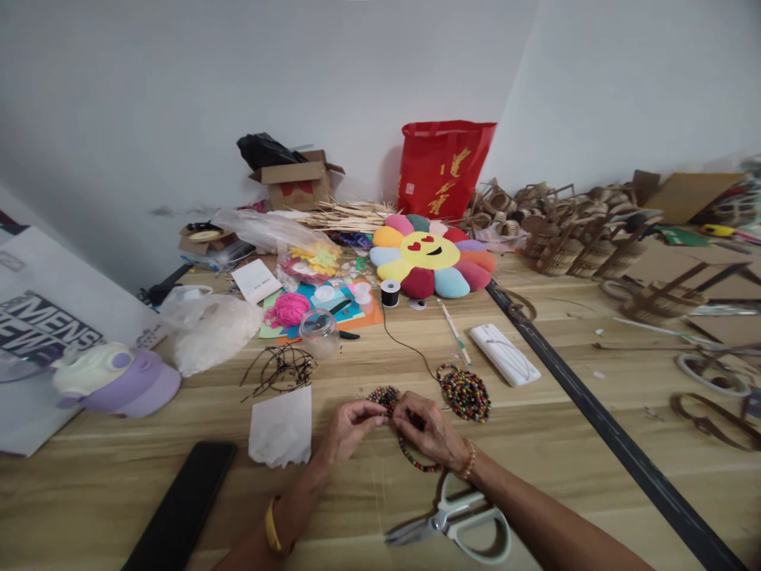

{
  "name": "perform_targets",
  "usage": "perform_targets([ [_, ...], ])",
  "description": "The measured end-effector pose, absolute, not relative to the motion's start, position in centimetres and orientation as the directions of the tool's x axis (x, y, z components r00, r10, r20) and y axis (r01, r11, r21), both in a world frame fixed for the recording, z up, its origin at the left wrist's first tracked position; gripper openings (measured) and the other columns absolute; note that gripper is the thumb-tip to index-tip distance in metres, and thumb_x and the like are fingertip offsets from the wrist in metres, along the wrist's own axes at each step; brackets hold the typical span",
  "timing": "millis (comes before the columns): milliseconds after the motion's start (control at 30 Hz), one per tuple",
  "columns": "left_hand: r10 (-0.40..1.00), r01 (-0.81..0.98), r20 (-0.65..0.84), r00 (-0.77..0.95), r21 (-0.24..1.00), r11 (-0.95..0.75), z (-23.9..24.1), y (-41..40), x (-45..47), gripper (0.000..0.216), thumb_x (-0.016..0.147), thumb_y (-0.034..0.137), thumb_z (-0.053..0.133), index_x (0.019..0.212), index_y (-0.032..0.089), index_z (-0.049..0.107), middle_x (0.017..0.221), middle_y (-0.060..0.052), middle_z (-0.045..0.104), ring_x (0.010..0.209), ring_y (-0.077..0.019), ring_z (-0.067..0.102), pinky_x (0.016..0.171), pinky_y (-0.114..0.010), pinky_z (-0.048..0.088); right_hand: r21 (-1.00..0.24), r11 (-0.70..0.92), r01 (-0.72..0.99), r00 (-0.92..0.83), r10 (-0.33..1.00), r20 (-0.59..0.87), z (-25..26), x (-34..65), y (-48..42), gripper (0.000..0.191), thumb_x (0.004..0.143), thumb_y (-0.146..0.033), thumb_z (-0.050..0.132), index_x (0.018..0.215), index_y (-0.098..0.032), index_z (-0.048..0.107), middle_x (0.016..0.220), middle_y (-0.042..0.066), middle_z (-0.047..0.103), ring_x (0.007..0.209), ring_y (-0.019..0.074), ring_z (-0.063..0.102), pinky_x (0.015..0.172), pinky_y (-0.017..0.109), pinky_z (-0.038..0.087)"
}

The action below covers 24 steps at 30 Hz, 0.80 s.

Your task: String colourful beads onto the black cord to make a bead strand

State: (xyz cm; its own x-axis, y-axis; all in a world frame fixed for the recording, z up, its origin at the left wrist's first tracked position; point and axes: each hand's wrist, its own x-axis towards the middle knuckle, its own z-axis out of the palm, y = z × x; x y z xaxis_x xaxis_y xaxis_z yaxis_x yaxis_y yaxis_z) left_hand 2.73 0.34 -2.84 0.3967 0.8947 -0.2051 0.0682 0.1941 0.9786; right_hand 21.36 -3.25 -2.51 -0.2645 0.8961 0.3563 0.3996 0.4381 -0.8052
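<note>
Both hands pinch the bead strand (416, 460) at table centre: left hand (350, 428) and right hand (429, 432) fingertips nearly touching, strand looping near-right under the right wrist, bead pile (465, 392) just far-right, nearer the right hand.

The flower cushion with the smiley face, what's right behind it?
Behind the flower cushion a red bag with gold lettering stands against the wall, with a bundle of pale straw to its left. The cushion covers the bag's bottom edge, so whatever sits there is hidden.
</note>
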Motion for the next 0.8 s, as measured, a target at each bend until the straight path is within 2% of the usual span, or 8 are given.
perform_targets([
  [800,0.888,0.07,-0.186,0.421,0.983,0.172,-2.96,0.23,2.8,0.022,0.062,0.028,0.076,0.078,0.013,0.073,0.076,-0.006,0.074,0.072,-0.0179,0.065,0.071,-0.027,0.05,-0.811,0.432,0.394,-0.267,0.898,0.349,-2.43,21.27,-3.24,0.013,0.085,-0.021,0.053,0.073,-0.017,0.056,0.069,0.002,0.055,0.062,0.0129,0.051,0.058,0.023,0.04],
])
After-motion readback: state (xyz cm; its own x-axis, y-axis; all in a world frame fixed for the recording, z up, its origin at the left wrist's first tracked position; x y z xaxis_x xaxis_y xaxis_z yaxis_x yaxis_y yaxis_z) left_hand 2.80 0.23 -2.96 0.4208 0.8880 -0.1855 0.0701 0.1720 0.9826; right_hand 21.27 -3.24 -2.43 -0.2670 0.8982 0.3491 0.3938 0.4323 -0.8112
